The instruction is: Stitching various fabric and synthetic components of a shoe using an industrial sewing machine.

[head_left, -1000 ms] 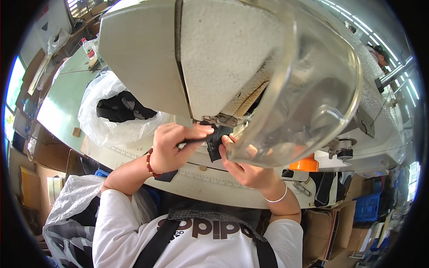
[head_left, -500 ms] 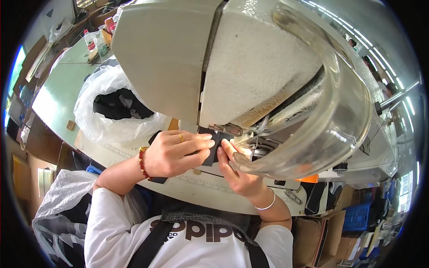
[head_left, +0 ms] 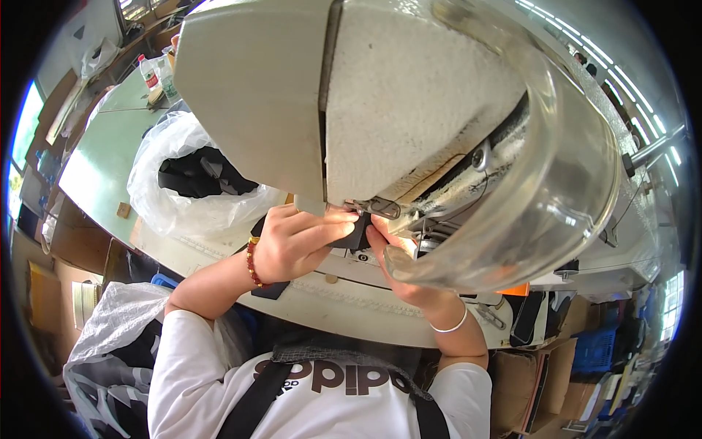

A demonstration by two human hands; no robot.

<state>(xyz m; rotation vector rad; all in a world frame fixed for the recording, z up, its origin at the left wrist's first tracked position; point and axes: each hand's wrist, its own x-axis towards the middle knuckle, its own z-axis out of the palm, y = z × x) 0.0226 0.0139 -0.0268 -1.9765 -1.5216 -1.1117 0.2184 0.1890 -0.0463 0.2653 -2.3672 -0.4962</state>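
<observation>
A small piece of black fabric (head_left: 355,238) lies under the needle area of a large off-white sewing machine (head_left: 409,102). My left hand (head_left: 289,245), a red bead bracelet at its wrist, has its fingers pressed together on the fabric's left edge. At the right edge my right hand (head_left: 401,260) pinches the fabric with thumb and forefinger. Part of that hand is behind a clear curved plastic guard (head_left: 578,183). Both hands are just below the metal presser parts (head_left: 376,208). The needle tip itself cannot be made out.
Left of the machine stands a white plastic bag (head_left: 150,190) of black pieces, with bottles (head_left: 148,71) behind. Another dark piece (head_left: 271,290) lies by my left wrist. A second bag (head_left: 110,329) is at lower left; cardboard boxes (head_left: 556,380) and a blue crate (head_left: 594,351) are at right.
The black fabric has moved farther in under the machine, and less of it shows at the near side. Both hands moved with it, and my view has shifted slightly.
</observation>
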